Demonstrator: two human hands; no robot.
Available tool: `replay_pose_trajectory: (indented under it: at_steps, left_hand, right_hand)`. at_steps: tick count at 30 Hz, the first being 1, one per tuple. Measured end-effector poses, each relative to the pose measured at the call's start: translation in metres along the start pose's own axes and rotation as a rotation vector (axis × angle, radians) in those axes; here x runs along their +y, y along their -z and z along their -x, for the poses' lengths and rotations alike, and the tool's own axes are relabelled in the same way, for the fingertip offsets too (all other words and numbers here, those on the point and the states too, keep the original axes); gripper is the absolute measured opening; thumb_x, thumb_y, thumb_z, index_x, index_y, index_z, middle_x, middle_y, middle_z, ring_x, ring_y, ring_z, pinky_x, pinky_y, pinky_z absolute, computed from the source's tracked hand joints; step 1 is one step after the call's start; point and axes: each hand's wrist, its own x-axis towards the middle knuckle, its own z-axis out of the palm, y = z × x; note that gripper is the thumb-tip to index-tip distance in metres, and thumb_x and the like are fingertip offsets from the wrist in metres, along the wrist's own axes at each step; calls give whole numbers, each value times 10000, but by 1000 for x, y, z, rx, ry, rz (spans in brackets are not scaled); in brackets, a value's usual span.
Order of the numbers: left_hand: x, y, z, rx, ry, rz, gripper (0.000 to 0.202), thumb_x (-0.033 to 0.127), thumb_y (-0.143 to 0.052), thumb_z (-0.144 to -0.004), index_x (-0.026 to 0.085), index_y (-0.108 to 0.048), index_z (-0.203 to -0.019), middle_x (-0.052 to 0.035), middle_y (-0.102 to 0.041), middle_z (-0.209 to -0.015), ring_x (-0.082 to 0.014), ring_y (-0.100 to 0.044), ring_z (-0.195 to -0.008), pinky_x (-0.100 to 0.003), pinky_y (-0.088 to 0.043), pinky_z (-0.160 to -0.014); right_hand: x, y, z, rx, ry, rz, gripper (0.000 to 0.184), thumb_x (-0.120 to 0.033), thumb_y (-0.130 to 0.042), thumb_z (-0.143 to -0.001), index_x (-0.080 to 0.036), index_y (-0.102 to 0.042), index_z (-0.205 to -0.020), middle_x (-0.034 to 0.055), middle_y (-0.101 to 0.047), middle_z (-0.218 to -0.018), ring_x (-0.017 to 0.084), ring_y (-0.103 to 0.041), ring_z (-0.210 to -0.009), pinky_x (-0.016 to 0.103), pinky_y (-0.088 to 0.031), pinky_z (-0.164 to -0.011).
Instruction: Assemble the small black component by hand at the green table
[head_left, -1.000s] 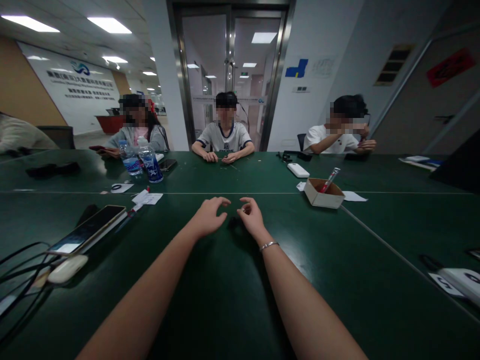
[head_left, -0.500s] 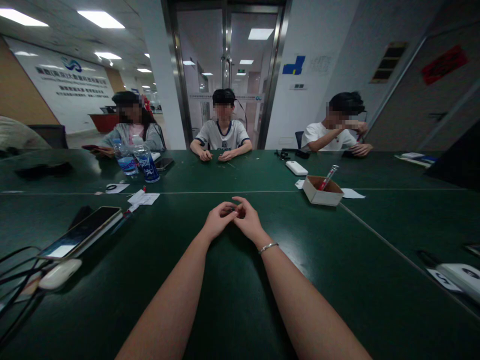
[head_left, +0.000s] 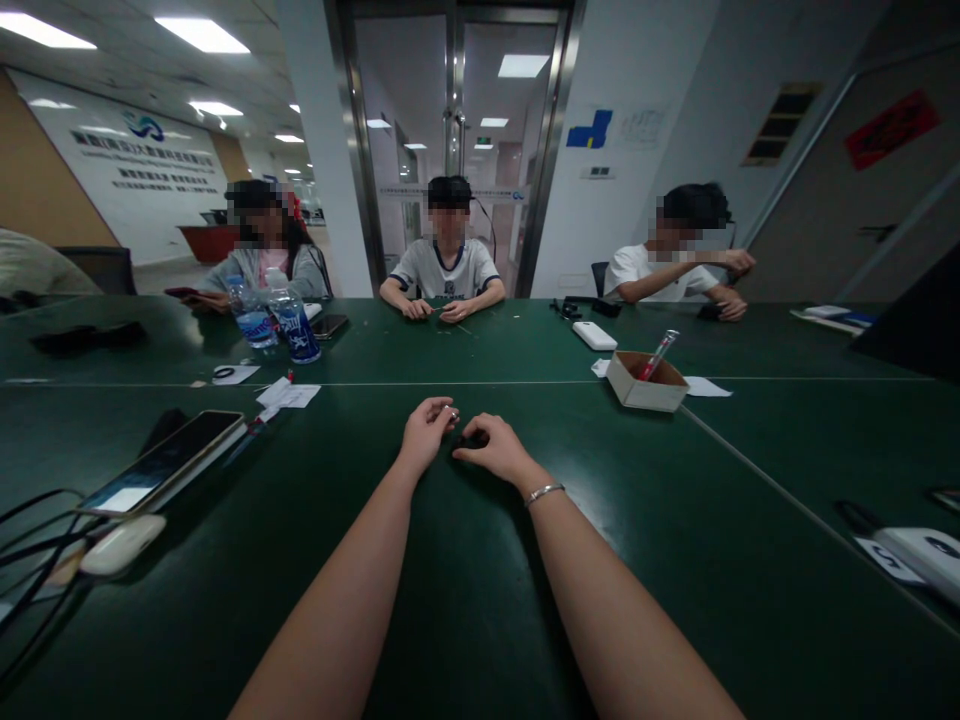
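Observation:
My left hand point(head_left: 427, 432) is closed in a pinch above the green table, left of the middle. A small shiny metallic piece point(head_left: 454, 414) sits at its fingertips, too small to name. Just to the right, my right hand point(head_left: 495, 447) is held low over the table with its thumb and forefinger curved and apart. The space between them is dark, and I cannot make out whether that is shadow or a small item. A narrow gap separates the two hands. A silver bracelet point(head_left: 544, 493) circles my right wrist.
Ahead right stands an open cardboard box point(head_left: 649, 395) with a clear-and-red tube point(head_left: 660, 352). To the left lie a phone point(head_left: 169, 460), cables and paper slips point(head_left: 289, 394). Two water bottles point(head_left: 296, 325) stand beyond. Three people sit across the green table point(head_left: 480, 600).
My hands, touching at the fingertips before, have come apart. The left moved slightly left with the shiny piece showing; the right dropped a little nearer. The person at far right swung a forearm outward.

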Motion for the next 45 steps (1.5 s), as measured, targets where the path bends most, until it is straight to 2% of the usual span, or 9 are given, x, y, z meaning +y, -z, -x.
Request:
replay_pose_trajectory:
  at_steps: [4, 8, 11, 16, 23, 28, 33, 38, 45]
  left_hand:
    - [3, -1, 3, -61, -73, 11, 368, 394, -696, -749, 156, -627, -1022, -115, -686, -1029, -221, -651, -967, -320, -520, -795]
    - [3, -2, 4, -126, -151, -21, 357, 409, -706, -735, 160, -646, -984, -109, -690, -1023, -233, -639, -1006, -344, -508, -849]
    - [3, -1, 4, -126, -145, -25, 364, 415, -719, -717, 162, -648, -969, -109, -688, -1021, -241, -638, -994, -340, -515, -810]
    - [4, 0, 3, -76, -115, -51, 370, 421, -746, -682, 161, -666, -933, -105, -681, -1027, -230, -639, -945, -311, -516, -748]
    - [4, 0, 3, -85, -109, -86, 322, 378, -748, -681, 160, -681, -909, -93, -688, -975, -211, -640, -916, -330, -518, -802]
    - [3, 0, 2, -57, -45, -59, 351, 378, -760, -677, 145, -667, -923, -92, -685, -915, -198, -653, -832, -303, -529, -712]
    - [1, 0, 2, -51, -35, -52, 363, 404, -741, -707, 148, -649, -946, -69, -679, -854, -166, -652, -762, -263, -524, -656]
    - [-3, 1, 1, -4, -35, -118, 317, 439, -694, -753, 140, -651, -850, -56, -670, -778, -139, -626, -676, -247, -510, -610]
    - [-4, 1, 0, 53, -22, -153, 353, 475, -700, -740, 127, -650, -762, -50, -660, -687, -128, -606, -597, -242, -498, -573]
  right_hand:
    - [3, -2, -2, 101, -27, -209, 186, -218, -708, -666, -193, -558, -774, -29, -592, -732, 146, -551, -672, 259, -418, -621]
    - [5, -2, -6, 197, -37, -219, 178, -189, -669, -639, -195, -534, -755, -38, -580, -702, 137, -544, -638, 244, -407, -589]
    - [8, -3, -9, 196, -76, -238, 199, -228, -696, -630, -193, -572, -780, -22, -596, -745, 130, -537, -606, 239, -412, -549]
    - [13, -5, -12, 167, -190, -460, 328, -289, -745, -598, -189, -614, -882, 6, -617, -824, 122, -563, -543, 238, -434, -478]
    - [14, 8, -12, 133, -177, -653, 329, -342, -697, -701, -184, -687, -989, 40, -666, -881, 147, -634, -671, 298, -531, -674]
    - [21, 8, -12, 178, -218, -755, 433, -341, -774, -650, -191, -673, -1044, 38, -667, -897, 154, -645, -704, 310, -544, -715]
    - [20, 9, -10, 148, -212, -792, 422, -312, -797, -630, -190, -688, -1019, 34, -666, -908, 155, -645, -750, 321, -545, -786]
    - [17, 10, -10, 119, -217, -797, 434, -309, -803, -616, -202, -688, -1020, 33, -662, -907, 176, -651, -806, 354, -533, -851]
    - [20, 10, -11, 114, -202, -755, 418, -283, -795, -622, -206, -696, -1020, 46, -666, -968, 179, -642, -859, 342, -515, -853]
